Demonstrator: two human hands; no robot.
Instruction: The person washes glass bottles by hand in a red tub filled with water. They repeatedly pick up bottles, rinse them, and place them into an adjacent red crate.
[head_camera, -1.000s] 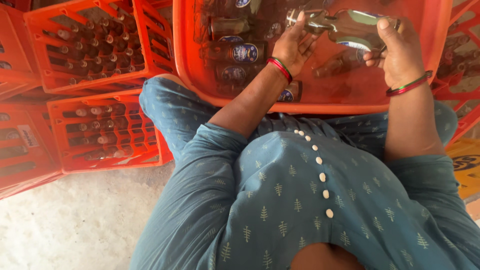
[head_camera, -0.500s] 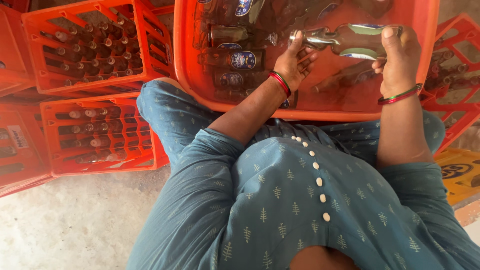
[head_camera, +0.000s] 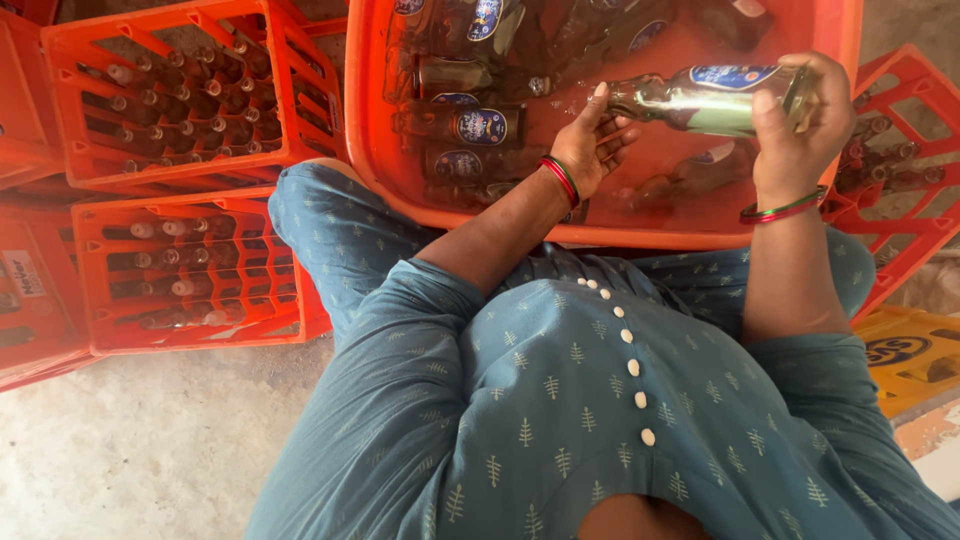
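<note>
A clear glass bottle (head_camera: 700, 100) with a blue label lies sideways over a large orange tub (head_camera: 620, 235). My right hand (head_camera: 795, 125) grips its base end. My left hand (head_camera: 590, 145) is at the bottle's neck end, fingers around the mouth. Both wrists wear red and green bangles. Inside the tub, several dark labelled bottles (head_camera: 465, 125) lie in water. I sit with the tub against my knees, wearing blue patterned clothes.
Orange plastic crates (head_camera: 190, 100) full of upright bottles are stacked at the left, with another crate (head_camera: 185, 270) below. More orange crates (head_camera: 900, 200) stand at the right, and a yellow crate (head_camera: 910, 355) lies lower right. Bare concrete floor (head_camera: 130, 450) shows at lower left.
The bottle stays in both hands above the tub; it has shifted slightly right and lower in view, and my left hand has slid closer to its neck.
</note>
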